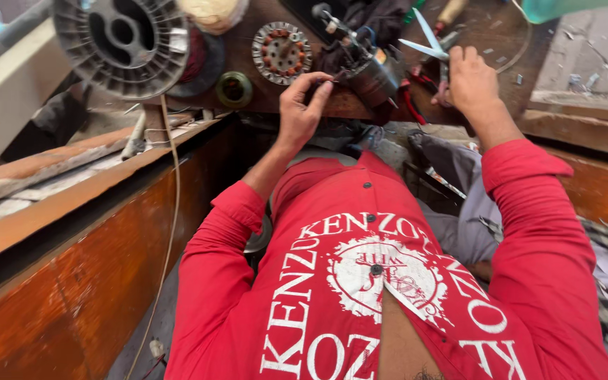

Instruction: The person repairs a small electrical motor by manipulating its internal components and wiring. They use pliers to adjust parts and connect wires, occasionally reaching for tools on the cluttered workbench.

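A dark wooden table (248,98) runs across the top of the view, with an orange-brown panel below it at 8 o'clock and a grey concrete floor at 2 o'clock. On the table, from the left: a large grey spool (122,43) at 11 o'clock, a small green ring (234,89), then a round stator (281,52) with copper windings.

The left hand (298,109), just above centre, is narrowly open, its thumb and forefinger pinched toward each other at the near edge of the motor (369,70); whether they grip a wire there I cannot tell. The motor lies on the table at 12 o'clock, its long axis running from 10 to 4 o'clock, with the shaft end pointing to 10 o'clock.

The right hand (470,79), at 1 o'clock, is curled around the handles of the scissors (427,43), whose open blades point to 10 o'clock, toward the motor.
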`<state>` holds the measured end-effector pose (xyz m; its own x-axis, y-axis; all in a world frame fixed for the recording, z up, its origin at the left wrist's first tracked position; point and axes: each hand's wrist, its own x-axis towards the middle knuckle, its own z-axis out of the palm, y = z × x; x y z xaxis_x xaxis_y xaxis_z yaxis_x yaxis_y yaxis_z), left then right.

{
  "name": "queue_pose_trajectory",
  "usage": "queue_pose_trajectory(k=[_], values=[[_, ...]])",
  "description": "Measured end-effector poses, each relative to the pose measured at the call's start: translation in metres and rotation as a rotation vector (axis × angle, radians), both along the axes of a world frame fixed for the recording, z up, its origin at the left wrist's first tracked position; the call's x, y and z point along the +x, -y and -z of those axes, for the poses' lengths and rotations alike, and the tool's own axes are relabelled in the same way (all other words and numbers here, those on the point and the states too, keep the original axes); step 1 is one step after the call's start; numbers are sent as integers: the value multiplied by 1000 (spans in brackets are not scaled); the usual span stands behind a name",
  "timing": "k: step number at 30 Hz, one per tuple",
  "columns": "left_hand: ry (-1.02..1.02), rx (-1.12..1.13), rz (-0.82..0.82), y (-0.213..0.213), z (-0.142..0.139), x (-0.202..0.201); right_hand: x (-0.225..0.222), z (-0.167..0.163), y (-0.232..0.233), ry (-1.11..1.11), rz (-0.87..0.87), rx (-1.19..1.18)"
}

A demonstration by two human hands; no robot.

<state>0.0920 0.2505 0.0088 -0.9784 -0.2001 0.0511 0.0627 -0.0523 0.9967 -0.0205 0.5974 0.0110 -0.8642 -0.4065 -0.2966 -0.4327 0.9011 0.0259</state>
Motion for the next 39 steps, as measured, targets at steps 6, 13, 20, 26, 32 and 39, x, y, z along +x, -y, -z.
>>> queue_pose_trajectory(k=[6,13,20,26,32,39], values=[[152,124,25,-5,4,-1,-8,-13,-2,262,73,-68],[14,-22,34,-1,-4,0,28,-67,99,134,-132,-791],[7,-104,60,-1,-13,0,31,-81,165,264,-116,-958],[-9,-156,119,8,-11,4,41,-81,166,-78,-400,-859],[-68,-225,222,8,-9,5,40,-89,171,-245,-631,-771],[-95,-459,261,9,-13,9,50,-76,167,-195,-430,-795]])
